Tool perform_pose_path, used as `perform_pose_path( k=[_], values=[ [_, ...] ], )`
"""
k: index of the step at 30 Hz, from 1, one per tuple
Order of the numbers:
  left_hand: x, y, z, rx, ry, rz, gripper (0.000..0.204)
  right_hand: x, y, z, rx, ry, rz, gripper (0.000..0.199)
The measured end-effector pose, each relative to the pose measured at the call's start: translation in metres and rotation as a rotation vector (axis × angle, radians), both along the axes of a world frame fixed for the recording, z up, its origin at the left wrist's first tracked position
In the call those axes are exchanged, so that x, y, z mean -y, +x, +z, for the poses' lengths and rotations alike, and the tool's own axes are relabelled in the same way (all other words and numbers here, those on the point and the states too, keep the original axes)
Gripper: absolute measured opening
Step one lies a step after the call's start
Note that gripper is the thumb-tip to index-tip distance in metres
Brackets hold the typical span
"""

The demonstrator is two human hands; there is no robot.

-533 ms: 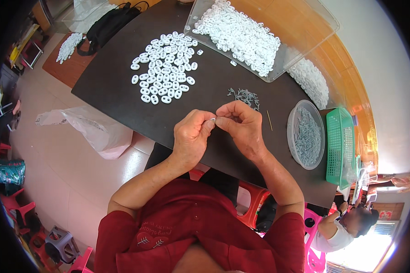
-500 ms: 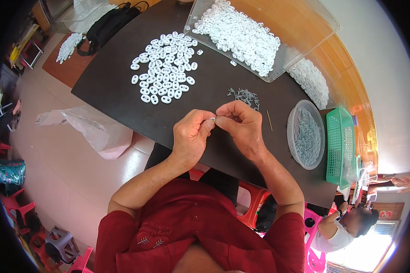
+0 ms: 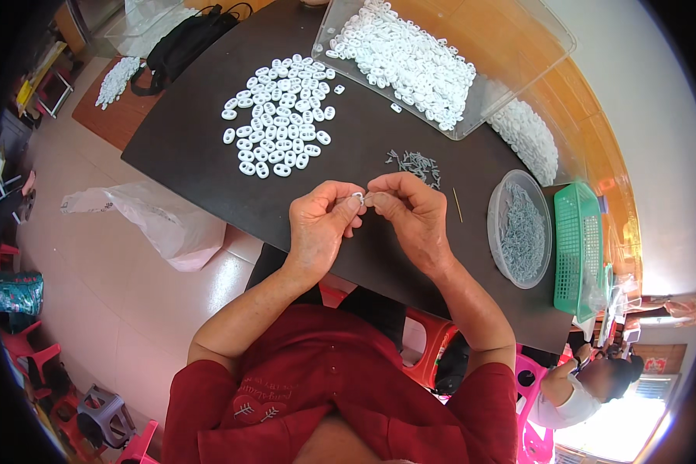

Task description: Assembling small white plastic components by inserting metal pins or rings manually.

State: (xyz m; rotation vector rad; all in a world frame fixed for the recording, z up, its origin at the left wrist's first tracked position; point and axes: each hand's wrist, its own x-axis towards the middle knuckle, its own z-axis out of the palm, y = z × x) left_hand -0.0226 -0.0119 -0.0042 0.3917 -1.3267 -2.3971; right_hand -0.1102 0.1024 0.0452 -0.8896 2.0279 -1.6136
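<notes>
Above the near part of the dark table, my left hand [image 3: 315, 232] pinches a small white oval piece [image 3: 358, 197] between thumb and fingers. Against the piece's right side, the thumb and fingertips of my right hand [image 3: 419, 224] are pressed together. Whatever they grip is too small and covered to name. Beyond my right hand lies a loose heap of small grey pins [image 3: 417, 164], with a thin wooden stick [image 3: 457, 205] to its right. Many white oval two-holed pieces [image 3: 278, 124] are spread out farther off to the left.
A clear plastic bin [image 3: 460, 136] with white pieces stands at the back. To the right are a round tub [image 3: 493, 249] of grey pins and a green basket [image 3: 567, 259]. A plastic bag [image 3: 170, 224] hangs by the left table edge. Another person [image 3: 568, 398] sits at the lower right.
My left hand has turned slightly, and more of the white piece shows between the fingertips. My right hand stays against it with little movement.
</notes>
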Motion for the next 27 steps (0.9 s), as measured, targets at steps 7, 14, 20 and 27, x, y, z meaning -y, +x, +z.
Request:
perform_pose_path(
  k=[7,14,20,27],
  values=[
    [-0.001,-0.001,0.001,-0.010,-0.006,0.006,0.013,0.001,-0.003,-0.013,-0.228,0.060,0.024,0.005],
    [-0.007,-0.002,0.002,-0.014,0.006,0.096,0.008,0.012,0.006,-0.017,-0.614,0.088,-0.061,0.003],
    [-0.010,-0.003,0.004,-0.032,0.035,0.166,0.007,0.023,0.010,-0.022,-0.764,0.029,-0.102,0.006],
    [-0.001,0.009,0.003,-0.081,0.055,0.197,0.010,0.023,0.009,-0.015,-0.532,0.013,-0.042,0.003]
  ],
)
